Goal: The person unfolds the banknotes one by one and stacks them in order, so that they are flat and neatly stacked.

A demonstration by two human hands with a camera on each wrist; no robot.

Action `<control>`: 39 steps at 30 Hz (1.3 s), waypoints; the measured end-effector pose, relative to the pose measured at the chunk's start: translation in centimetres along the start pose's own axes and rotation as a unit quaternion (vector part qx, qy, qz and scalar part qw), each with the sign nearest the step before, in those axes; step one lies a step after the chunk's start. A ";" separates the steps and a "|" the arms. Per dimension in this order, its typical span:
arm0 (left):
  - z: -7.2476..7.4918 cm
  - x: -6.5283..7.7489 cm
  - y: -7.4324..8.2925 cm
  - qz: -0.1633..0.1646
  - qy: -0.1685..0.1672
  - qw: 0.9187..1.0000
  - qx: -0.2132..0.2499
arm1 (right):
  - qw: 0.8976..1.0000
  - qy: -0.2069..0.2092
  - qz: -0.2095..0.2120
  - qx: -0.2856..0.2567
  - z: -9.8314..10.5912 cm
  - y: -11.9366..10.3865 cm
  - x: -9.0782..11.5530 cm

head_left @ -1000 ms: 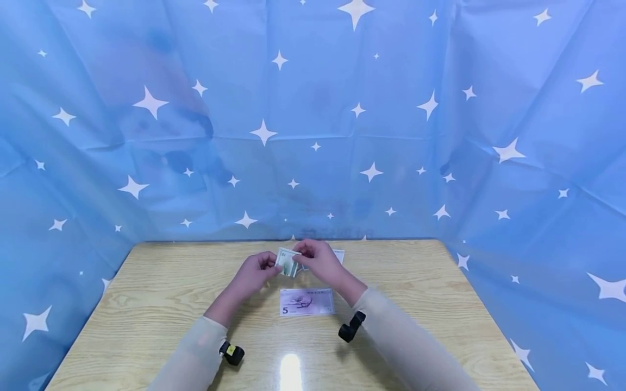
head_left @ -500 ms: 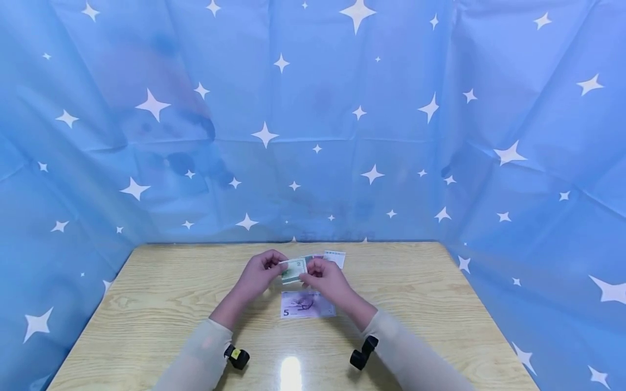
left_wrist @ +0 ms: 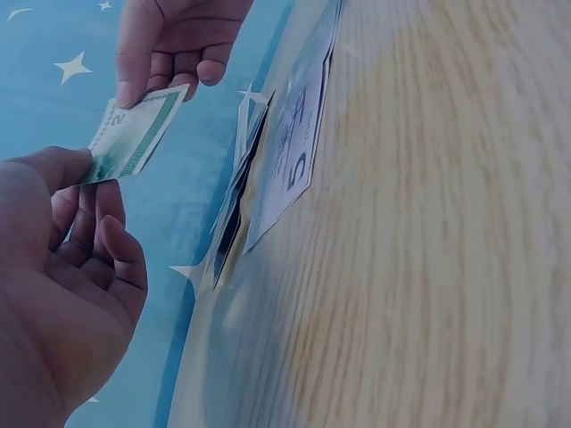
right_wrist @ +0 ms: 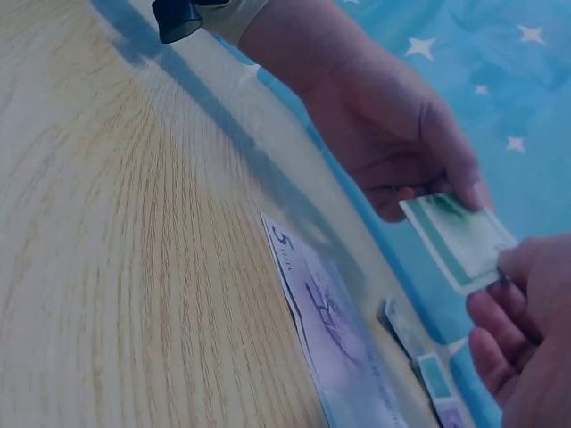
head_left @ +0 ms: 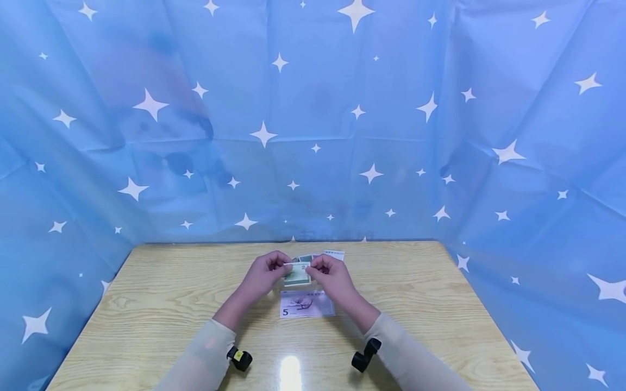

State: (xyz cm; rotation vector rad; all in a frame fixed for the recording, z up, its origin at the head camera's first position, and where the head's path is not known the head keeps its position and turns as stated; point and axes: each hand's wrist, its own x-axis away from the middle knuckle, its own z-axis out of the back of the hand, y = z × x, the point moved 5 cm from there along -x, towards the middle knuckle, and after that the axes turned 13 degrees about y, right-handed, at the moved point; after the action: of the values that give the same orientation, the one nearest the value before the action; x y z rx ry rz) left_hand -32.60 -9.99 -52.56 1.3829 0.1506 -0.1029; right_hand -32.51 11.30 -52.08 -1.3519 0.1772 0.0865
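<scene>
A small green banknote marked 2 (head_left: 297, 277) is held up above the table between both hands, looking about half as long as the purple note. My left hand (head_left: 260, 276) pinches its left side between thumb and fingers. At the opposite side, my right hand (head_left: 336, 278) pinches the upper right corner, which the right wrist view also shows at the fingertips (right_wrist: 513, 263). Flat on the table, nearer me, lies a purple banknote marked 5 (head_left: 307, 305). The left wrist view has both hands and the green banknote (left_wrist: 134, 138) raised off the tabletop.
Behind the hands, several more notes lie on the table, among them a whitish one (head_left: 335, 254) and a teal one (head_left: 305, 258), partly covered by the hands. The wooden table (head_left: 161, 304) ends at a blue star-patterned cloth (head_left: 313, 163).
The green banknote has turned from a tilted pose to nearly level, its 2 now at the upper right. My right hand has shifted down and right; my left hand has moved slightly right.
</scene>
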 end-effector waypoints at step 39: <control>-1.9 0.8 0.2 -0.016 -0.004 0.999 0.027 | 1.000 -0.001 0.018 0.002 0.7 -0.7 1.1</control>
State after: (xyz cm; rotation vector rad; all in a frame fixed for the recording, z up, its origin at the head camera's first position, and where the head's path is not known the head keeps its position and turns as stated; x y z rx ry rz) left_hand -31.89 -8.07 -52.88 1.4346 0.1642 -0.1396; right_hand -31.26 11.76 -51.42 -1.3451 0.1994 0.1174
